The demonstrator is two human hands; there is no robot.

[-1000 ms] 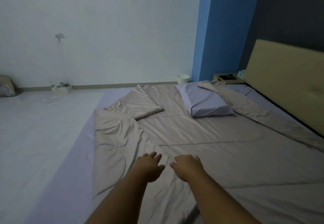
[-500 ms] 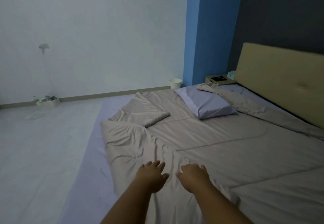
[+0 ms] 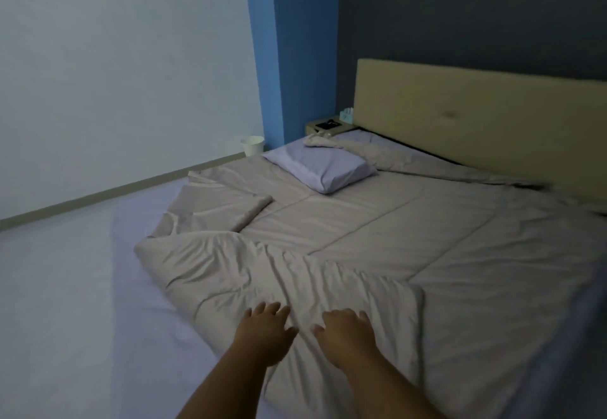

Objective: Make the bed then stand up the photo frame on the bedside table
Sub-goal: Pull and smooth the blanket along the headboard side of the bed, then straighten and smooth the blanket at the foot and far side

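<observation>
So two hands are being stretched out over the bed: the left hand (image 3: 262, 331) and right hand (image 3: 345, 333) are both being held palm-down with fingers spread, nothing pinched, just above or on the rumpled beige quilted blanket (image 3: 361, 238). One lavender pillow (image 3: 323, 167) is being left lying near the tan padded headboard (image 3: 476, 116). One small wooden bedside table (image 3: 323, 124) is being shown with something dark lying flat on it, too small to identify. One white bin (image 3: 252, 145) is sitting by the wall.
</observation>
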